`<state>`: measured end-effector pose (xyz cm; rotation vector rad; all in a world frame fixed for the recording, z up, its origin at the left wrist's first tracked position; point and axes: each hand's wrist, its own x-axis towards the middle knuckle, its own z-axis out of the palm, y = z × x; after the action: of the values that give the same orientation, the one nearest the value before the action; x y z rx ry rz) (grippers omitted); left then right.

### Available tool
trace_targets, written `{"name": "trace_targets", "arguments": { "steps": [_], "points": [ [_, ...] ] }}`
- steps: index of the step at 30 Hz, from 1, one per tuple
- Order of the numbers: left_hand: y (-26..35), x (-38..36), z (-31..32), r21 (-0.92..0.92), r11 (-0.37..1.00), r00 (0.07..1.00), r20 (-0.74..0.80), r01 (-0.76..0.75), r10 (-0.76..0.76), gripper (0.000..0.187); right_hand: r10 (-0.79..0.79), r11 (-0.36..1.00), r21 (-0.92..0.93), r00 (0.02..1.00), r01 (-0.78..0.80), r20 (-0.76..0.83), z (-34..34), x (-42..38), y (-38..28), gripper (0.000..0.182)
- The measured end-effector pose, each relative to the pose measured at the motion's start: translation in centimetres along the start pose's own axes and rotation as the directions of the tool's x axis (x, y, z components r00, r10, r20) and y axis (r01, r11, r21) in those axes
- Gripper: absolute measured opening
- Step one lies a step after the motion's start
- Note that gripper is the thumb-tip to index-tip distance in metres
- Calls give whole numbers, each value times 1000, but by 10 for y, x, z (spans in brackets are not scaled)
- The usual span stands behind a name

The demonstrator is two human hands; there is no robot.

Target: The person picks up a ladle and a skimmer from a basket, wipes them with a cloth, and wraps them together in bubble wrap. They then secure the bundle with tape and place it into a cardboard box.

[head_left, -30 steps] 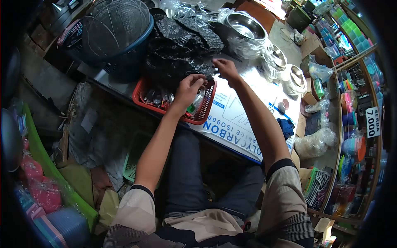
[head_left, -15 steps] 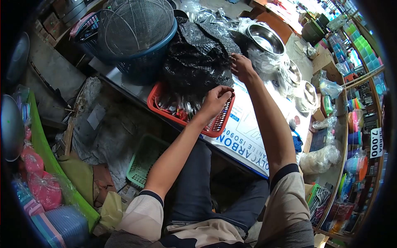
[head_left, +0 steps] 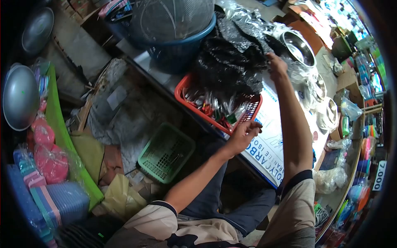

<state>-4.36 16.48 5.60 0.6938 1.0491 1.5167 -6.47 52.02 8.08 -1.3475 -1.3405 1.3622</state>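
Observation:
My right hand (head_left: 278, 66) has its fingers closed on the right edge of a crinkled black plastic bag (head_left: 231, 62). The bag lies over the back part of a red plastic basket (head_left: 178, 96). Several small clear plastic packets (head_left: 213, 108) with red and green parts fill the basket; the bag hides some of them. My left hand (head_left: 244, 137) is at the basket's front right corner, fingers loosely bent and apart, with nothing visible in them. Whether it touches the rim is hard to make out.
A blue basket (head_left: 178, 53) holding a wire mesh strainer (head_left: 178, 18) stands behind the red one on the printed white table sheet (head_left: 264, 155). Steel bowls (head_left: 298, 48) in plastic lie at right. A green basket (head_left: 165, 153) sits on the floor; a shiny wok (head_left: 20, 97) is far left.
My left hand has moved off the basket's right rim to its front corner. More of the packets shows. My right hand stays at the bag's edge while the whole view has shifted.

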Motion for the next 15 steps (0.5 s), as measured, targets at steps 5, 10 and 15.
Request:
{"name": "trace_targets", "arguments": {
  "steps": [5,10,15],
  "points": [
    [-35,-31,8,88,994,998,17,57,-59,22,-94,875,-480,995,70,-27,-16,-15,-32,68],
    [-27,-46,30,103,994,999,13,32,-34,22,-153,589,-756,958,285,242,-22,10,-21,57],
    [-28,-50,43,106,991,995,58,81,-87,26,-219,565,-784,963,258,159,-5,-2,-26,78]
  ]
}}
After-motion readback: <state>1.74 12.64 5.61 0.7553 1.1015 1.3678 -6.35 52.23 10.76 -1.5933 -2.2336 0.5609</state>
